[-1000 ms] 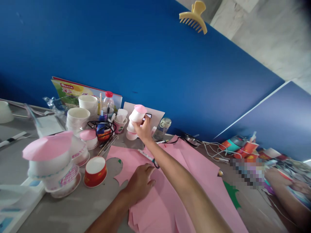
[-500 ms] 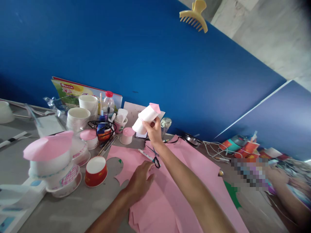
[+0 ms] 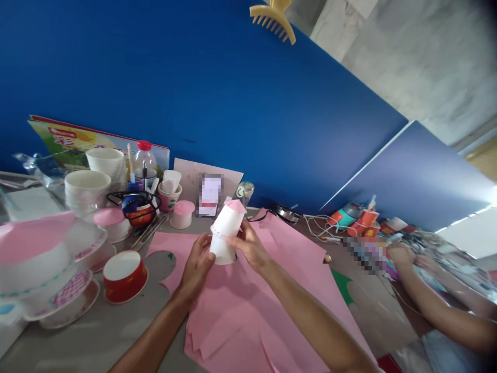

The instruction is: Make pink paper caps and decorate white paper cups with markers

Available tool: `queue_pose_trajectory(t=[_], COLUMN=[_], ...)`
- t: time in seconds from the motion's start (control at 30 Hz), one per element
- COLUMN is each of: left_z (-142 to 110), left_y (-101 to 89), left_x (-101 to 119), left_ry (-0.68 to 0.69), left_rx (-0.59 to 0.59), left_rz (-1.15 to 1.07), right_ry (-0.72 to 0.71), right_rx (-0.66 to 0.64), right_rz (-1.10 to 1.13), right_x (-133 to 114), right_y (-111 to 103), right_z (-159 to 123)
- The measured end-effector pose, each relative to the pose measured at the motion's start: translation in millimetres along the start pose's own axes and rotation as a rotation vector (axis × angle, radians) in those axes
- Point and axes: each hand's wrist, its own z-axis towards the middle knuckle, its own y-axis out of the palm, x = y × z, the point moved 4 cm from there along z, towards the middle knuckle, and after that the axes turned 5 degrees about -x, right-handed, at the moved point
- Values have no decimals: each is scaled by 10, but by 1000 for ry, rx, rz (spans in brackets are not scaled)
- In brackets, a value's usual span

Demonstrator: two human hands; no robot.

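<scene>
A small tower of two white paper cups (image 3: 228,228), stacked rim to rim and topped with a pink paper cone (image 3: 235,206), is held slightly tilted above the pink paper. My right hand (image 3: 250,247) grips it from the right, thumb across the front near the joint. From the left, my left hand (image 3: 197,265) closes on the lower cup with thumb and fingers. Beneath both hands spreads pink paper (image 3: 248,311) in several sheets, with round pieces cut from its left edge. The scissors and pen seen earlier are hidden now.
On the left stand a red paper bowl (image 3: 125,277), a stacked bowl model with a pink top (image 3: 37,241) and white cups (image 3: 87,189). A phone (image 3: 209,194) leans at the back against a board. At right are another person's arms (image 3: 430,305) and cables (image 3: 316,230).
The cup tower has come down and nearer, turning more upright. My left hand has risen from the pink paper to the tower. The view has shifted right.
</scene>
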Motion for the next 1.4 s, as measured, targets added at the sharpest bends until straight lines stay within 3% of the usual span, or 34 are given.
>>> queue_pose_trajectory(t=[0.2, 0.37, 0.47, 0.7, 0.97, 1.13, 1.4], left_z=[-8, -9, -34, -102, -97, -102, -105], left_y=[81, 70, 66, 110, 118, 116, 115], left_x=[31, -63, -144, -87, -79, -87, -118], left_ry=[40, 95, 98, 122, 177, 189, 198], left_rx=[-126, -92, -72, -105, -152, -172, -165], left_rz=[211, 446, 516, 657, 718, 717, 712], right_ry=[16, -126, -91, -47, -151, -136, -93], right_rx=[-16, 117, 87, -19, -111, -218, -320], right_rz=[-2, 11, -39, -225, -572, -658, -676], right_x=[76, -116, -106, 202, 234, 366, 491], right_y=[8, -167, -179, -4, 437, 582, 519], right_z=[-47, 220, 451, 920, 1475, 1578, 1602])
